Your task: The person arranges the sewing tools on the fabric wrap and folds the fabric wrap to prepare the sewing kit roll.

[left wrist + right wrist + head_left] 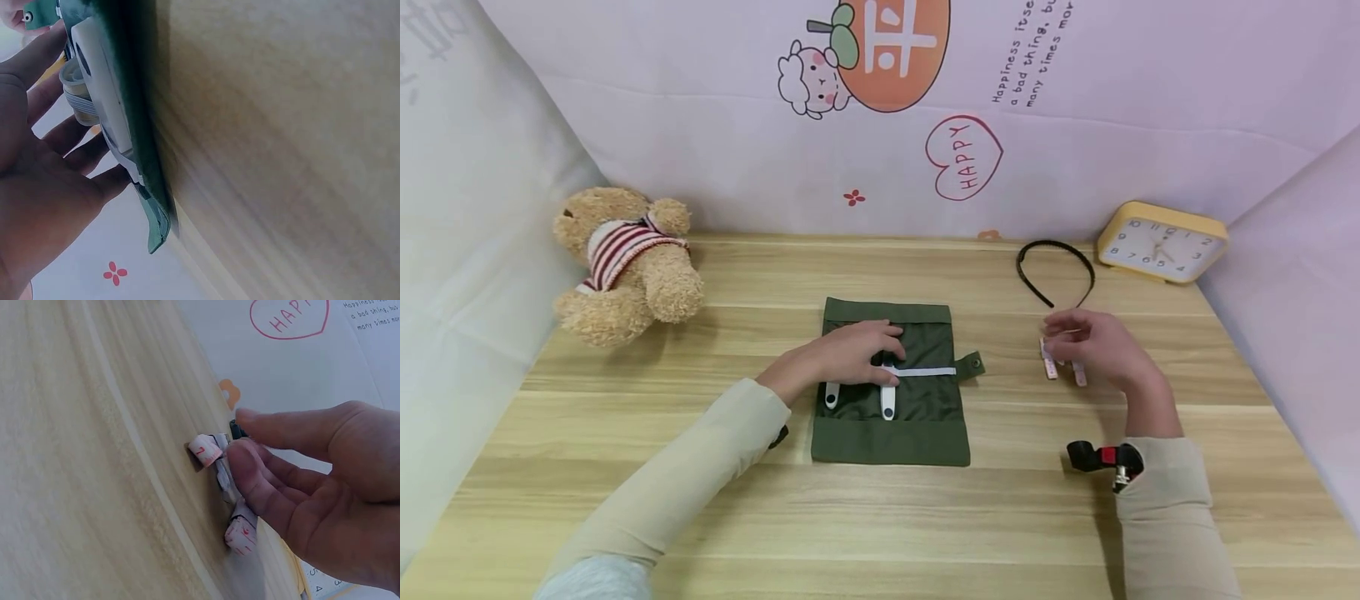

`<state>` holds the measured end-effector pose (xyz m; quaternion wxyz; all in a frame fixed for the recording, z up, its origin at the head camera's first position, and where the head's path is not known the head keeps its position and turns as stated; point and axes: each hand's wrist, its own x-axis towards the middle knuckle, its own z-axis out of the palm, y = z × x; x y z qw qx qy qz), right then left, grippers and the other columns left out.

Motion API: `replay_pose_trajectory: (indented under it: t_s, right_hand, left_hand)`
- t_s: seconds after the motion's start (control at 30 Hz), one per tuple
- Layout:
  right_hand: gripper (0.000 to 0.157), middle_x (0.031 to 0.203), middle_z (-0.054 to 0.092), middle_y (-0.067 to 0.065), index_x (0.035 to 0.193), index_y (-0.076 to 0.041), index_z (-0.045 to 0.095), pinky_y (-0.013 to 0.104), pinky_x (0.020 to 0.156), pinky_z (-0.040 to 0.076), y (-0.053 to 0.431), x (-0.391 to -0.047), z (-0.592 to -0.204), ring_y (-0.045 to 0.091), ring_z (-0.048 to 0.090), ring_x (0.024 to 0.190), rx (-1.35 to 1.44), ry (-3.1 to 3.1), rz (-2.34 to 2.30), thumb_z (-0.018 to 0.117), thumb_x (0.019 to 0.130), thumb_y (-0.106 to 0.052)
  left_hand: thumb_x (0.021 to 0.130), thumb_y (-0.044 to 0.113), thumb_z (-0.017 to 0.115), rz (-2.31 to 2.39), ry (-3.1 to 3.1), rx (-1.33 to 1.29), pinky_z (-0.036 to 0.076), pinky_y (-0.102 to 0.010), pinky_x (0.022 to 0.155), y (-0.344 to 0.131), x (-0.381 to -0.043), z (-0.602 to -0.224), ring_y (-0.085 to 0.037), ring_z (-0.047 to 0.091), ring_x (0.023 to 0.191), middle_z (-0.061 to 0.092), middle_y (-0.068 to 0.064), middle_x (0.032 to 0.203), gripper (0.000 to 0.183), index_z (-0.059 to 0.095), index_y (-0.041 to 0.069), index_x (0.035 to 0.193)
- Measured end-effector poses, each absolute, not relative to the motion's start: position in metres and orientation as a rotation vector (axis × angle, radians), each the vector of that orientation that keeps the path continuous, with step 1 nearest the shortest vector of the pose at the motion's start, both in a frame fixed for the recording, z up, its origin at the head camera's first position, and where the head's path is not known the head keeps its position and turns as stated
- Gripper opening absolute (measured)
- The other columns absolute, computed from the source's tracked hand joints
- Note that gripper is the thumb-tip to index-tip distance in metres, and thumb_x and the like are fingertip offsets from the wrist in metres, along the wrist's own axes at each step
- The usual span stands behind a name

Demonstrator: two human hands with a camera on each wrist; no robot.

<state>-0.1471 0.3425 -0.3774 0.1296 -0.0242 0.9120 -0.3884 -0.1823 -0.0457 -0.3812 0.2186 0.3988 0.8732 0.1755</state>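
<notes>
With left hand relaxed on the soft-looking green case and right hand loose-fingered beside the small marked pieces, pinch those likely light pieces gently by their sides.

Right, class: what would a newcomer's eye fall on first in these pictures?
Probably the teddy bear in its striped top, at the back left of the table, then the yellow clock at the back right. Between them, nearer the front, lies a green pouch with the left hand over it.
</notes>
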Motion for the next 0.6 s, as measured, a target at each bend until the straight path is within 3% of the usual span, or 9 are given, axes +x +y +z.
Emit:
replay_pose_trajectory:
  t_s: [0.27,0.6]
  right_hand:
    - [0.047,0.130,0.061,0.024,0.136,0.005,0.057,0.025,0.080,0.051,0.336,-0.154,-0.378,0.032,0.060,0.111,-0.068,2.638,-1.056,0.070,0.096,-0.015]
    - [0.034,0.105,0.065,0.018,0.122,0.008,0.062,0.033,0.068,0.054,0.331,-0.160,-0.379,0.023,0.063,0.081,-0.071,2.641,-0.956,0.071,0.096,-0.011]
  left_hand:
    - [0.097,0.033,0.070,0.526,2.406,1.097,0.022,-0.048,0.121,-0.047,-0.182,-0.383,-0.030,0.020,0.153,0.036,-0.012,0.161,0.041,0.066,0.013,0.133]
    - [0.098,0.033,0.070,0.524,2.392,1.079,0.017,-0.052,0.122,-0.047,-0.183,-0.383,-0.030,0.018,0.153,0.034,-0.012,0.162,0.042,0.065,0.014,0.134]
